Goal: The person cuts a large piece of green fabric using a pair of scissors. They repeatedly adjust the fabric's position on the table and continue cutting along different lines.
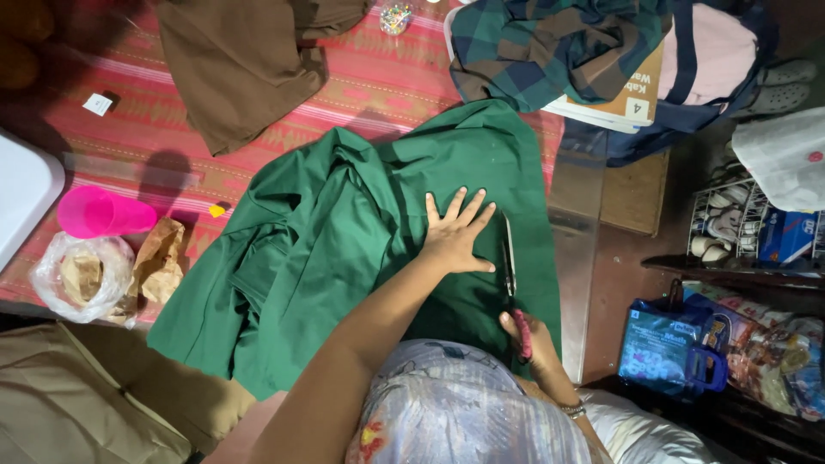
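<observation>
A large piece of green cloth (344, 223) lies spread and bunched over a red patterned mat (361, 82). My left hand (458, 232) presses flat on the cloth, fingers spread, just left of the scissors. My right hand (531, 342) grips the pink handles of a pair of scissors (512, 283). The blades point away from me along the cloth's right side. My patterned sleeve and lap fill the bottom of the view.
Brown cloth (241, 60) and a dark plaid cloth (550, 43) lie at the far side, with books under the plaid. A pink cup (101, 212) and a plastic bag (82, 277) sit left. A wire rack (739, 225) and blue bag (670, 344) stand right.
</observation>
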